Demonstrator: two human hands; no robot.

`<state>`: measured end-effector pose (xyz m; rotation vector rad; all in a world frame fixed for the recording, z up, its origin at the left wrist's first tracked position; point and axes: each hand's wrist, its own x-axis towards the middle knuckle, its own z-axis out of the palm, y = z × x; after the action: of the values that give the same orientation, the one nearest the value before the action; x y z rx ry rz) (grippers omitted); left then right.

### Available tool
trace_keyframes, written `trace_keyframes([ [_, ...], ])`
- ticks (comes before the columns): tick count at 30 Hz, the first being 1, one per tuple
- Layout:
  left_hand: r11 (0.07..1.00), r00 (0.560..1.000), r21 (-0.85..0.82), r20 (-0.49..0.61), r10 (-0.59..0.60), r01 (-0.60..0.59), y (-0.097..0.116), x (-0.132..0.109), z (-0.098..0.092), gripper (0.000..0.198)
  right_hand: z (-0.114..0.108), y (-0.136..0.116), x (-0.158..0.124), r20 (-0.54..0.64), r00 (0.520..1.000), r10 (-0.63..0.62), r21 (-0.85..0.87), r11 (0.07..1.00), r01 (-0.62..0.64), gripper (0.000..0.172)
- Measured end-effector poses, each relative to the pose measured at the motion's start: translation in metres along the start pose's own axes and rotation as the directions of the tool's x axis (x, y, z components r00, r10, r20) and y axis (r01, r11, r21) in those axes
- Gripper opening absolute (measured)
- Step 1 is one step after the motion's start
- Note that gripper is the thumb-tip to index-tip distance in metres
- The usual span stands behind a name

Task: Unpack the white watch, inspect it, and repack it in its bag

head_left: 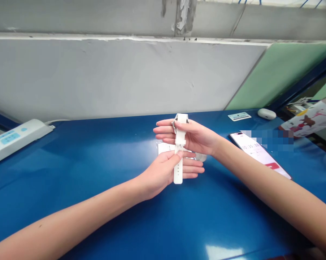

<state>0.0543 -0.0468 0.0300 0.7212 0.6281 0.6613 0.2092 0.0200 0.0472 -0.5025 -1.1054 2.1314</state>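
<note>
A white wristwatch (pixel 180 138) with a strap is held up between both hands above the blue table. My left hand (pixel 165 166) pinches the lower strap, which has a row of holes, between thumb and fingers; its other fingers stretch out behind the strap. Higher up, my right hand (pixel 198 135) grips the watch near its case, thumb in front and fingers extended behind. The watch face is turned away and I cannot see it. Behind the hands, partly hidden, a clear plastic packet (pixel 163 147) with something white lies on the table.
On the blue table (pixel 98 162), a white power strip (pixel 19 139) sits at the left. To the right are a phone (pixel 260 155) showing a timer, a white card (pixel 239 116), a white earbud case (pixel 266 113) and a printed bag (pixel 311 117). A grey wall panel rises behind.
</note>
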Motion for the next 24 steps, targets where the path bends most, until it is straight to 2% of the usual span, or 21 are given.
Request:
trace_keyframes([
  [5,1.0,1.0,0.008,0.026,-0.012,0.012,0.0004,0.001,-0.0006,0.031,0.0,-0.0036,0.0017,-0.059,0.997,0.05,0.002,0.999,-0.05,0.03],
  [11,0.999,0.999,0.015,0.034,-0.037,0.037,0.0013,0.0008,-0.0005,0.033,-0.0004,-0.004,0.0031,-0.018,0.996,0.086,0.045,0.995,-0.085,0.056],
  [16,1.0,0.999,0.01,-0.035,-0.026,0.026,0.0039,0.0016,-0.0004,0.028,0.0028,-0.0031,0.0012,0.021,0.999,0.048,0.099,0.994,-0.05,0.053],
  [19,0.998,0.998,-0.033,-0.044,-0.049,0.047,0.0052,-0.0001,-0.0001,0.034,0.0037,-0.0028,0.0024,-0.06,0.998,0.012,0.138,0.99,-0.003,0.048],
  [22,0.992,0.998,-0.109,0.025,-0.056,0.058,0.0054,-0.0042,0.0015,0.062,-0.0002,-0.0045,0.0053,-0.225,0.971,-0.079,0.202,0.971,0.126,0.043],
  [24,0.993,0.999,-0.116,0.033,-0.02,0.024,0.0049,-0.0071,0.0035,0.075,-0.0049,-0.0064,0.007,-0.31,0.943,-0.123,0.246,0.948,0.204,0.047],
])
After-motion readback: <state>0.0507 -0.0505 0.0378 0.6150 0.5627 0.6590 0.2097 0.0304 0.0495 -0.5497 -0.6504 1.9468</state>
